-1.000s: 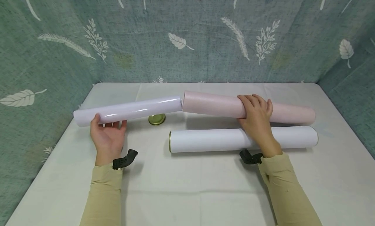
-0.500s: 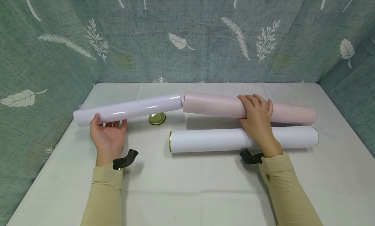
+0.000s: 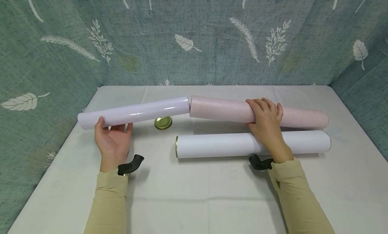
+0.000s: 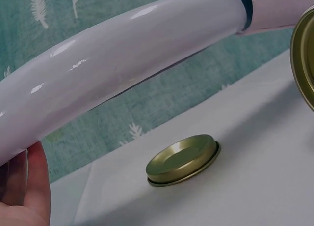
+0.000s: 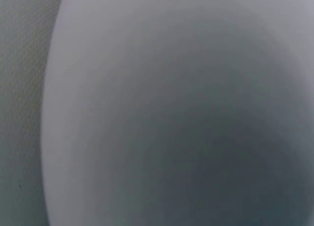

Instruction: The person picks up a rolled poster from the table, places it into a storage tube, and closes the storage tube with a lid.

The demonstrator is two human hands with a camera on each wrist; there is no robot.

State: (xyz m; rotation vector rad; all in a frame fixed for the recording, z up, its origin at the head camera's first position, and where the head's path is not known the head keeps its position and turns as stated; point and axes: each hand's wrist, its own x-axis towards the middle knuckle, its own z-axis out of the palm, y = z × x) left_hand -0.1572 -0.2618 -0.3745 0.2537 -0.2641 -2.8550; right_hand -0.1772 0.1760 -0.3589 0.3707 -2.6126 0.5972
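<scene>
In the head view my left hand (image 3: 112,139) holds a glossy pale roll (image 3: 136,110) near its left end, thumb in front and fingers beneath. The roll slopes up to the right. Its right end is right at the left end of a matte pink tube (image 3: 221,108). My right hand (image 3: 266,122) grips that tube from above near its middle. Below it lies a white tube (image 3: 212,145) with a gold rim at its left end, partly covered by my right hand and wrist. The left wrist view shows the roll (image 4: 127,49) and the pink tube (image 4: 274,10) end to end.
A round gold lid (image 3: 163,122) lies on the white-covered table (image 3: 194,190) below the roll. The white tube's gold end (image 4: 305,59) shows at the left wrist view's right edge. Leaf-patterned green cloth (image 3: 206,65) surrounds the back and sides. Blurred white fills most of the right wrist view.
The pale roll's right end has risen slightly, and the pink tube's left end has dipped a little. Both hands keep their hold.
</scene>
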